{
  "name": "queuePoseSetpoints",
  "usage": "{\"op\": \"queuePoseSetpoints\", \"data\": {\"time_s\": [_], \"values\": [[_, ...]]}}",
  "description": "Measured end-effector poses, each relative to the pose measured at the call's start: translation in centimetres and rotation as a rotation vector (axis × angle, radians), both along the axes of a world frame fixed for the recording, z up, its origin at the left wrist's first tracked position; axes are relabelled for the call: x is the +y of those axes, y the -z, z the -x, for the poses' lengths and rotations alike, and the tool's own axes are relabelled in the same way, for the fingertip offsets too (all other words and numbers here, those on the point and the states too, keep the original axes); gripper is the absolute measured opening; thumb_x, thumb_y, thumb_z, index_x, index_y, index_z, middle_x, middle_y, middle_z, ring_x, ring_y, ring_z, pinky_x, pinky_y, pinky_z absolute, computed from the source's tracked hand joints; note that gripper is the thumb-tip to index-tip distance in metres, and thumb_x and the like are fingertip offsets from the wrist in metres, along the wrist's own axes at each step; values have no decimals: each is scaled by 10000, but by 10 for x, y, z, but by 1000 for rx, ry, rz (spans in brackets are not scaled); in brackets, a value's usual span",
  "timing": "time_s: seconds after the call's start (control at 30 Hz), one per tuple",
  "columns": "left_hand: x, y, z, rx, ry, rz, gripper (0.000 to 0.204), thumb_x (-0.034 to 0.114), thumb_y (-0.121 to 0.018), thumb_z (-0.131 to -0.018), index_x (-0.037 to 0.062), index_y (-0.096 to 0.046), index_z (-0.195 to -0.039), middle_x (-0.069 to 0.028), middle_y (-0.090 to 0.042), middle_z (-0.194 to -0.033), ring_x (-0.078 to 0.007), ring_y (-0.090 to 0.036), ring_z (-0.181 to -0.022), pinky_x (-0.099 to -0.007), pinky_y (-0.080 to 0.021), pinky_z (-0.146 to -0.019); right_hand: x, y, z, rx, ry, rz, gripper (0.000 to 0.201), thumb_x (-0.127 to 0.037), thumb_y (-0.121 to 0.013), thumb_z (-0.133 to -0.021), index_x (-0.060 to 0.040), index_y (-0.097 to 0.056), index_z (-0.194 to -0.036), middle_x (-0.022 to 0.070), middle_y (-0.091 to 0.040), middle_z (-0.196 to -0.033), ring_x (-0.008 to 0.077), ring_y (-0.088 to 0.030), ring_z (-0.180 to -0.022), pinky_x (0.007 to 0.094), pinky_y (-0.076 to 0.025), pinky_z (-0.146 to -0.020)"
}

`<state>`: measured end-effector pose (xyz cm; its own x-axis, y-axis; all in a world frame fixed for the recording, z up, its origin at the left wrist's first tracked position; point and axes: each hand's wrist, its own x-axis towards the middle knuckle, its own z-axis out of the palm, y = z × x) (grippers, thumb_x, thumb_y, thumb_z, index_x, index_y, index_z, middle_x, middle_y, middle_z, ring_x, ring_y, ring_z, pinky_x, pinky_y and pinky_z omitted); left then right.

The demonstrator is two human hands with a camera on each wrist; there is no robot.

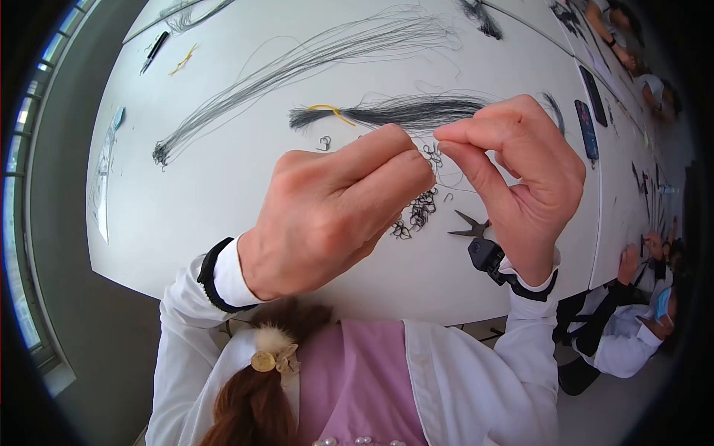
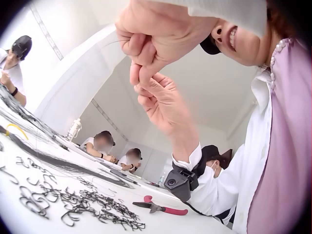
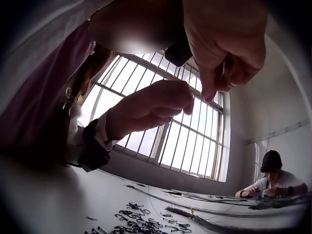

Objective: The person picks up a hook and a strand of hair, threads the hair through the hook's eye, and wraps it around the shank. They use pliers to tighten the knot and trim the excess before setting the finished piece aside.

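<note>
Both hands are raised over the table, fingertips close together. My left hand [image 1: 335, 201] has its fingers curled and pinches a fine fishing line [image 2: 113, 42], whose end sticks out past the knuckles in the left wrist view. Thumb and forefinger of my right hand [image 1: 528, 171] pinch at the same spot; a thin strand shows below them in the head view. I cannot tell whether a hook is between the fingertips. Beneath the hands lies a pile of dark fish hooks [image 1: 422, 208]. Behind it is a dark bundle of line [image 1: 416, 113] with a yellow tie [image 1: 323, 108].
Red-handled pliers [image 2: 170, 210] lie right of the hooks. A longer, loose bundle of line [image 1: 290, 65] stretches across the back left, near a black pen [image 1: 155, 52]. Two phones [image 1: 586, 130] rest at the right. Other people sit at tables beyond.
</note>
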<state>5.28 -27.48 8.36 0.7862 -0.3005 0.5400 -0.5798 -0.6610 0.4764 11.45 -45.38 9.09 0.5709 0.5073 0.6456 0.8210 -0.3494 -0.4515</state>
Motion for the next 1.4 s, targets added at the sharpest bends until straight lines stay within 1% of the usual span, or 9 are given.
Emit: {"op": "queuePoseSetpoints", "data": {"time_s": [0.23, 0.4, 0.5, 0.63, 0.7, 0.73, 0.83, 1.0, 1.4], "values": [[0, -2, -1, -36, 2, 66, 129, -32, -713, -685, 23, -637, -773, -70, -632, -734, -149, -626, -609, -238, -477, -492, -3, 4, -6, 389, -112, -29, 110, 83, -664, -742, -6, -667, -806, 11, -566, -755, 33, -408, -584, 187, -287, -482], [1, -1, -4, -49, 9, 138, 127, -43, -711, -692, 17, -632, -771, -74, -638, -744, -125, -600, -584, -225, -438, -466, -1, 14, -5, 879, -255, -176, 63, -30, -707, -778, -28, -670, -829, -25, -558, -684, 20, -432, -552, 171, -326, -479], [2, 0, -5, 4, 33, 201, 138, -67, -694, -687, 15, -623, -771, -72, -638, -756, -98, -553, -540, -210, -384, -434, -2, 17, -6, 1115, -333, -202, 92, -50, -708, -790, -33, -666, -870, -26, -589, -741, 15, -468, -585, 156, -329, -507], [4, -4, -5, 164, 49, 283, 160, -96, -660, -666, 17, -604, -765, -52, -636, -785, -46, -449, -470, -191, -314, -400, -4, 16, -12, 956, -350, -27, 116, -63, -700, -792, -46, -671, -903, 2, -616, -840, 45, -531, -685, 183, -385, -592], [4, -2, -5, 153, 16, 288, 161, -95, -657, -663, 19, -600, -761, -45, -634, -788, -36, -428, -460, -187, -308, -398, -4, 9, -13, 630, -185, -82, 86, -17, -589, -846, 8, -653, -897, 68, -575, -999, 92, -531, -879, 234, -422, -761], [4, -1, -5, 147, -8, 289, 161, -94, -653, -660, 20, -596, -758, -38, -633, -792, -25, -407, -450, -183, -302, -395, -5, 2, -12, 678, -146, -143, 116, -86, -593, -853, -7, -659, -905, 80, -570, -1020, 127, -531, -928, 262, -394, -829], [4, 2, -6, 77, -41, 274, 162, -93, -658, -665, 25, -596, -758, -31, -630, -784, -24, -404, -446, -183, -300, -393, -11, -8, -7, 513, -210, -104, 135, -118, -629, -834, -8, -660, -906, 81, -574, -998, 147, -541, -918, 275, -394, -837], [4, 3, -5, 62, -42, 254, 166, -97, -658, -663, 26, -598, -757, -32, -626, -774, -27, -405, -443, -184, -297, -392, -3, 0, 2, 436, -112, 33, 208, 42, -723, -635, -20, -661, -823, 58, -594, -869, 161, -552, -879, 277, -408, -823], [2, 6, -6, 33, -33, 274, 151, -88, -677, -679, 16, -599, -756, -36, -589, -717, -39, -403, -445, -198, -282, -394, 0, 0, 2, 464, -143, -14, 115, 59, -666, -709, 3, -632, -804, 57, -609, -817, 146, -557, -819, 269, -418, -776]]}}
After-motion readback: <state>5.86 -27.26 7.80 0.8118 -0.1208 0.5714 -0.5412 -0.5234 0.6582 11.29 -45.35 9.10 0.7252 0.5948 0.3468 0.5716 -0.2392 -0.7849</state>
